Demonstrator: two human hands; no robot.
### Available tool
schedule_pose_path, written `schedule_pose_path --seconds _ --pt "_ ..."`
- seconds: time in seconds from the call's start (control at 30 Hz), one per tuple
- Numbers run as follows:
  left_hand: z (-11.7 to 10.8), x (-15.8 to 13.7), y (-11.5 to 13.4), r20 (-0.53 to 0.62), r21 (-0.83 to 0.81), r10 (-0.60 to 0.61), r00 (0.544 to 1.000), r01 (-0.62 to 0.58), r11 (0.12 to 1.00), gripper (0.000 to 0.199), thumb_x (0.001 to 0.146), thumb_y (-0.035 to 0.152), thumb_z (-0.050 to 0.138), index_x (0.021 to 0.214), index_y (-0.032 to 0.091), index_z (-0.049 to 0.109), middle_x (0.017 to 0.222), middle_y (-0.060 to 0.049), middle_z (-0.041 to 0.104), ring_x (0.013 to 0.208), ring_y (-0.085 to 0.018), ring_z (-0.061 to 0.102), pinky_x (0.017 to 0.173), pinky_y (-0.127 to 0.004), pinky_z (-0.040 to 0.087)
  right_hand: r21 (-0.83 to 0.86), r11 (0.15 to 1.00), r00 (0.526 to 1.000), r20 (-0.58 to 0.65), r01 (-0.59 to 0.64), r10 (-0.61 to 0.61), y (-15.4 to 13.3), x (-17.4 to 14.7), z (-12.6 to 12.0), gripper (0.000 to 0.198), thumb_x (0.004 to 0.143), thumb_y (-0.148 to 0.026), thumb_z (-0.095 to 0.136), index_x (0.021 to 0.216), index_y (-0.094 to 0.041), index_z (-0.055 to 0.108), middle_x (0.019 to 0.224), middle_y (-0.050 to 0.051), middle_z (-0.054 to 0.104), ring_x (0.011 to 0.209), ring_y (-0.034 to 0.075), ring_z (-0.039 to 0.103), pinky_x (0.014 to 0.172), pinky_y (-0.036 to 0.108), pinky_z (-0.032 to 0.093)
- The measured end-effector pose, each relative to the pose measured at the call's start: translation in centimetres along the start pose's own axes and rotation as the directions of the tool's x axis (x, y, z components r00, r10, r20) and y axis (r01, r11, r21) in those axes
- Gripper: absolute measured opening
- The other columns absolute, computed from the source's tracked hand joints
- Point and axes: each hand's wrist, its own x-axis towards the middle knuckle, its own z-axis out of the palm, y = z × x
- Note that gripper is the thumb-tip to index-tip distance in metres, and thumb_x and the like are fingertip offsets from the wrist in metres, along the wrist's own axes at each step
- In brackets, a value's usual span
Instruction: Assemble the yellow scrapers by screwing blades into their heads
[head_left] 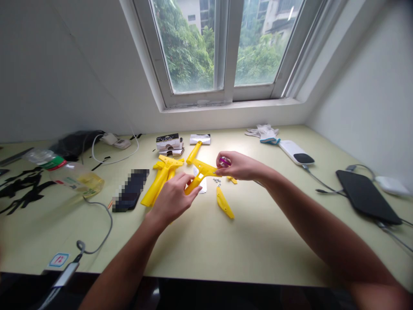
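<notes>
Yellow handle [204,168] sits above the middle of the desk [274,241], between your two hands. Your left hand [174,193] is partly curled, thumb and fingers pinching its near end. Your right hand [238,165] is folded around a purple object [225,162] beside the other end; you cannot tell from here what its hidden part is, or how firmly it bears on the plastic.

The left grip looks like your weak spot: with the far end seemingly unsupported, a hard push or twist from the right could swing the piece round in your fingers, and anything pressed against it could skid off towards your left hand.

Watch the small metal parts [217,181] lying loose just below. A dropped wrist or a slip could sweep them across the smooth surface. The curved yellow piece [225,203] lies close on the near side, so a forearm brought inward could nudge it. On your left, the stacked yellow parts [155,185] sit so near your knuckles that an outward elbow or hand could topple them.
</notes>
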Motion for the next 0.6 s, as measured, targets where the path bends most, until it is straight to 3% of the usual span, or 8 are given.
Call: schedule_pose_path --seconds 0.17,0.3,0.6 --pt "0.46 -0.10 0.37 0.061 0.001 0.019 0.998 -0.019 1.000 0.021 0.088 0.039 0.058 0.095 0.019 0.061 0.089 -0.005 0.065 0.076 -0.018 0.059 0.068 -0.031 0.044 0.123 0.991 0.998 0.019 0.052 -0.054 0.49 0.27 0.19 0.021 0.066 -0.024 0.069 0.079 -0.018 0.053 0.071 -0.002 0.055 0.057 0.009 0.048 0.046 0.019 0.038" --pt "0.57 -0.16 0.48 0.077 0.007 0.008 0.997 -0.008 1.000 0.020 0.089 0.038 0.057 0.094 0.019 0.062 0.086 -0.004 0.065 0.075 -0.018 0.059 0.068 -0.030 0.044 0.195 0.980 0.992 0.106 0.044 -0.065 0.60 0.25 0.09 0.026 0.066 -0.028 0.071 0.088 -0.016 0.062 0.068 -0.003 0.055 0.055 0.008 0.046 0.046 0.019 0.037" --pt "1.09 -0.31 0.38 0.123 0.040 -0.019 0.992 0.015 0.999 0.027 0.091 0.042 0.053 0.089 0.019 0.065 0.083 -0.005 0.065 0.072 -0.018 0.059 0.065 -0.029 0.043 -0.017 0.998 0.991 0.121 0.053 -0.051 0.40 0.11 0.75 0.017 0.070 -0.025 0.066 0.084 -0.016 0.070 0.069 -0.001 0.065 0.058 0.010 0.052 0.055 0.021 0.040"
